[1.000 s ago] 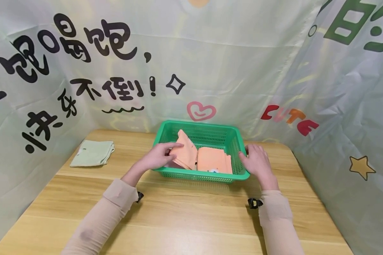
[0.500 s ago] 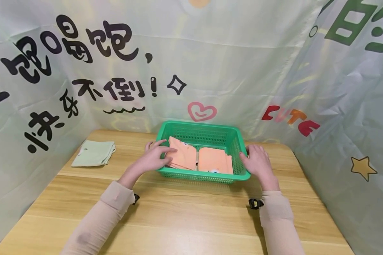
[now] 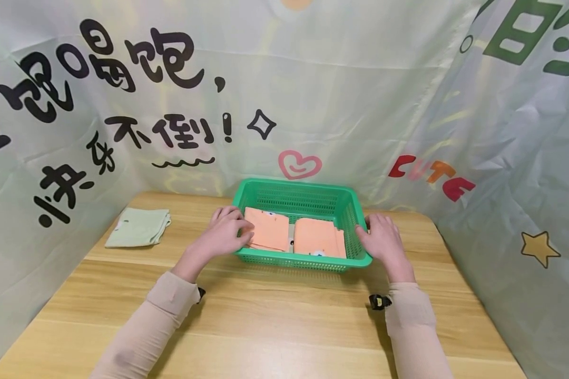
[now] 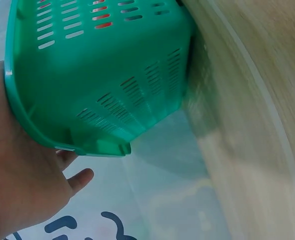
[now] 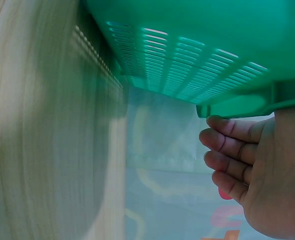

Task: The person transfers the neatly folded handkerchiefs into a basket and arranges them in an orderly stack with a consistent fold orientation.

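A green plastic basket with slotted walls stands near the back of the table. Two folded peach cloths lie side by side in it: the left cloth flat, the right cloth with a small printed figure at its lower edge. My left hand is over the basket's left rim, its thumb and a finger reaching the left cloth's edge; other fingers stay outside, loosely bent, in the left wrist view. My right hand holds the right rim, thumb over the top and fingers outside below the lip.
A folded pale green cloth lies at the table's left edge. The wooden table extends in front of the basket. Printed fabric hangs close behind the basket and along both sides.
The left peach cloth, raised and tilted a second ago, has gone down flat in the basket. My left hand has let go of it and drawn left to the rim. My right hand stays put.
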